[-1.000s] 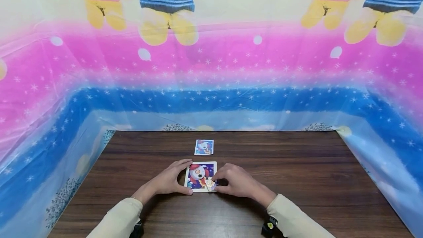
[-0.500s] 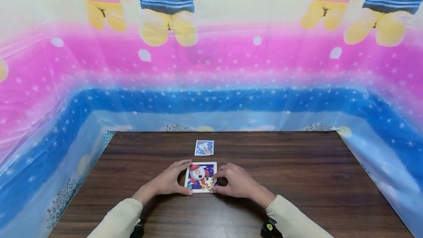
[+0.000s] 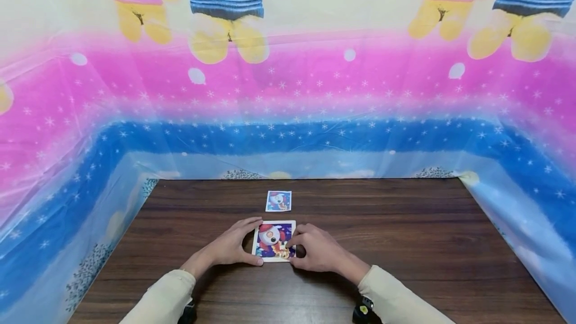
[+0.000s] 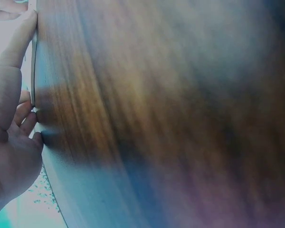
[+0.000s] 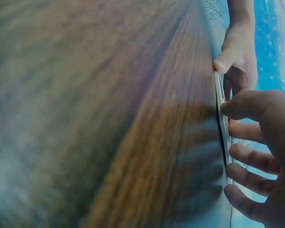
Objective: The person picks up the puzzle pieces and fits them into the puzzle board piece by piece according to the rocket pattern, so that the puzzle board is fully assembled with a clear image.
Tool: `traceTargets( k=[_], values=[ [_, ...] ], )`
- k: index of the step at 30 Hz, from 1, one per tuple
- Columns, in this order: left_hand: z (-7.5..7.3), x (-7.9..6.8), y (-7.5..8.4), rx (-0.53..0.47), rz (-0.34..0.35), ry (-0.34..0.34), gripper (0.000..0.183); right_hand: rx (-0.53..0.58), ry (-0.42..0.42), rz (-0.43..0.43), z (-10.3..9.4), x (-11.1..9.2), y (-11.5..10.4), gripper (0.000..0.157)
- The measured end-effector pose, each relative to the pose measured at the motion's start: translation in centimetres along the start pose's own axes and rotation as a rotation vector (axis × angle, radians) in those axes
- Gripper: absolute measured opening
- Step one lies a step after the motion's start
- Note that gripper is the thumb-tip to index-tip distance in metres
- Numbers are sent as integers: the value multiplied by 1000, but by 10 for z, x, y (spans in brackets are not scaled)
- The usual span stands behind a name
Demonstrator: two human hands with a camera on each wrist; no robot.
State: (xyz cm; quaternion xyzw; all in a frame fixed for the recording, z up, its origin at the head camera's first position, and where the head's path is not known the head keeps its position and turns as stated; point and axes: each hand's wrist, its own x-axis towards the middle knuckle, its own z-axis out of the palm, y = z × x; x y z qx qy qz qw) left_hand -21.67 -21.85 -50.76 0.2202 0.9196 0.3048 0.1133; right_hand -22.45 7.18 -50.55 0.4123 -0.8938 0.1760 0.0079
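A square jigsaw puzzle [image 3: 270,236] with a white border and a cartoon picture lies flat on the table. My left hand [image 3: 233,245] holds its left side, fingers at the top corner and thumb at the bottom one. At the puzzle's lower right, thumb and index finger of my right hand [image 3: 321,250] pinch a puzzle piece [image 3: 285,252], which is partly hidden by the fingers. From the right wrist view, the right thumb and fingers [image 5: 247,154] sit along the board's thin edge. The left wrist view shows the left thumb [image 4: 26,31] against that edge.
Behind the puzzle lies a small picture card [image 3: 279,201] with a similar design. The dark wooden table [image 3: 382,224] extends to both sides. A printed curtain [image 3: 288,136] borders its back and sides.
My right hand has shifted slightly left and the pinched piece, tilted before, now lies flatter in the puzzle's lower right corner. My left hand has kept its place.
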Motion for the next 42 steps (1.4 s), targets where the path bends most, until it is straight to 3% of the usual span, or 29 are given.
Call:
traceTargets(
  k=[10, 21, 35, 42],
  values=[
    [0, 2, -2, 18, -7, -8, 107, -10, -3, -53, 0, 7, 1, 26],
    [0, 2, -2, 10, -10, -6, 106, 38, -19, 25, -1, 8, 0, 29],
    [0, 3, -2, 12, 1, -5, 106, 52, 6, 33, 2, 8, 2, 25],
    [0, 1, -2, -2, 16, -10, 106, 143, 44, 10, -4, 0, 10, 27]
  ],
)
